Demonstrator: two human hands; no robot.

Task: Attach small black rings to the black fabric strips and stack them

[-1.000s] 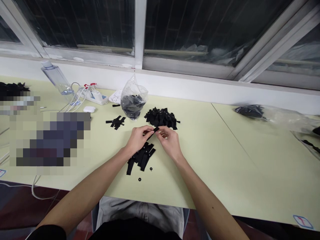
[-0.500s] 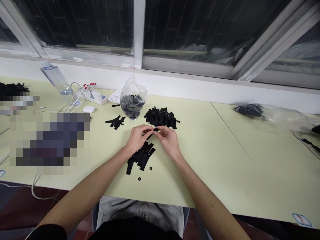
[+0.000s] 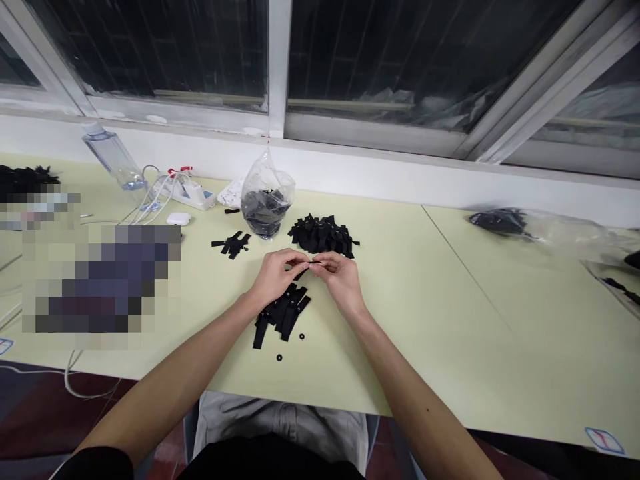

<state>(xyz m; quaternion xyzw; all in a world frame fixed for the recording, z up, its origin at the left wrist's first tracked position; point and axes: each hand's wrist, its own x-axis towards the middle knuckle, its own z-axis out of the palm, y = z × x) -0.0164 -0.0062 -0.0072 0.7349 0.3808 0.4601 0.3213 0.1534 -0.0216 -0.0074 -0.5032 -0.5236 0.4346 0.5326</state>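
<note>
Between the fingertips of both hands is a short black fabric strip [image 3: 301, 273], partly hidden by the fingers. My left hand [image 3: 277, 275] pinches it from the left, and my right hand [image 3: 340, 279] pinches its other end. Just below the hands lies a loose stack of black strips [image 3: 287, 312], some with small shiny dots. Two small black rings or washers rest in front of that stack, the nearer washer [image 3: 279, 358] closer to the table edge. Behind the hands is a larger heap of black strips [image 3: 325, 235].
A clear plastic bag [image 3: 267, 207] of black pieces stands behind, with a few strips [image 3: 233, 245] beside it. Leftward are a water bottle [image 3: 113, 157], a power strip [image 3: 190, 193], a white case [image 3: 179, 219] and a blurred-out area. Another plastic bag [image 3: 560, 233] lies far right.
The right fingers have turned slightly and shifted a little right, and the strip's upper end now looks thinner, almost edge-on. The left hand stays nearly still.
</note>
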